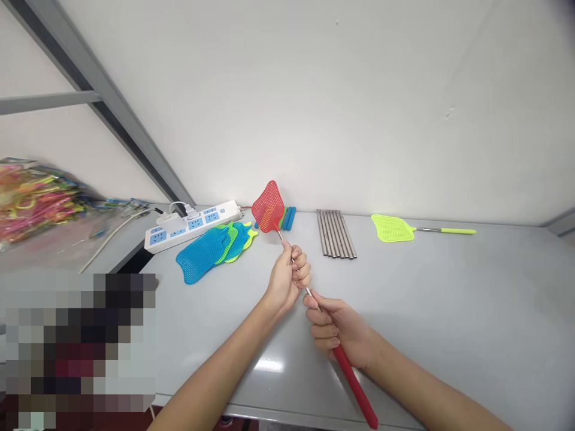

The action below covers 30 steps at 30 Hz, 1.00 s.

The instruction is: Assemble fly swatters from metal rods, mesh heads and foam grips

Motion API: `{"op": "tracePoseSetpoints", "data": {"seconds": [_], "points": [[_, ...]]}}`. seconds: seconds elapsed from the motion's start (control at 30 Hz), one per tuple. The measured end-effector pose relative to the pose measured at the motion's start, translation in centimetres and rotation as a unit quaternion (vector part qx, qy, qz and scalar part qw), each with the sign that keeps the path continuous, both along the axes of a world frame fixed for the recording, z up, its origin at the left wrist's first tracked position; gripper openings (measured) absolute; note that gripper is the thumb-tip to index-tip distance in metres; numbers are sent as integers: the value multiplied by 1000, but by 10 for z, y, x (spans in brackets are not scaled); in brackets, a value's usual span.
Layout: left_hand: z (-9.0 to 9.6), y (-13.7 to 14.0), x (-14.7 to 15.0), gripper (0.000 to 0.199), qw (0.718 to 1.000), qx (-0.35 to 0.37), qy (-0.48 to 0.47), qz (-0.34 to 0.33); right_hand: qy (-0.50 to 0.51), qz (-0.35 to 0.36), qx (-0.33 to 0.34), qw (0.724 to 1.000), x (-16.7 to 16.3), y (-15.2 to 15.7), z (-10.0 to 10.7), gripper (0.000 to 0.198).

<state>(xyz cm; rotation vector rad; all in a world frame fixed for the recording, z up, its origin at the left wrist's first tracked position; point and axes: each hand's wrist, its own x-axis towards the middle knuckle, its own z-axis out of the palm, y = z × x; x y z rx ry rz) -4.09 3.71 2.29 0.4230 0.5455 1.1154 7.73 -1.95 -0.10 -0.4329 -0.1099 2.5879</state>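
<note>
A red fly swatter (269,206) with a perforated head, metal rod and red grip is held slantwise above the table, its head toward the wall. My left hand (290,275) is wrapped around the rod just below the head. Lower down, my right hand (335,326) closes around the swatter where the rod meets the grip; the grip's end sticks out below it. Behind the red head, blue and green handle grips (290,218) are partly hidden. Left of my hands lies a fanned pile of blue, green and yellow swatter heads (204,254).
Several metal tubes (336,233) lie in a row near the wall. Farther right rests a yellow-green fly swatter (395,228). A white power strip (197,224) with plugs stands at the back left. Bagged colourful items (40,203) sit beyond the grey frame (117,102).
</note>
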Motion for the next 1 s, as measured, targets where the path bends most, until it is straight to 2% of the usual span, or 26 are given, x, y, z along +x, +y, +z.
{"op": "tracePoseSetpoints", "data": {"seconds": [0.2,0.4,0.73,1.0], "points": [[0,2,-1,36,999,-12,-6,-34,102,-30,-59,993,-7,-12,-6,18],[2,11,-7,34,999,-28,-17,0,125,-50,-97,986,-11,-20,-6,21],[9,17,-16,35,1000,-21,-17,7,187,-28,-117,975,-12,-25,-3,23],[18,23,-30,34,999,-16,2,45,227,3,-116,967,-12,-32,0,24]]}}
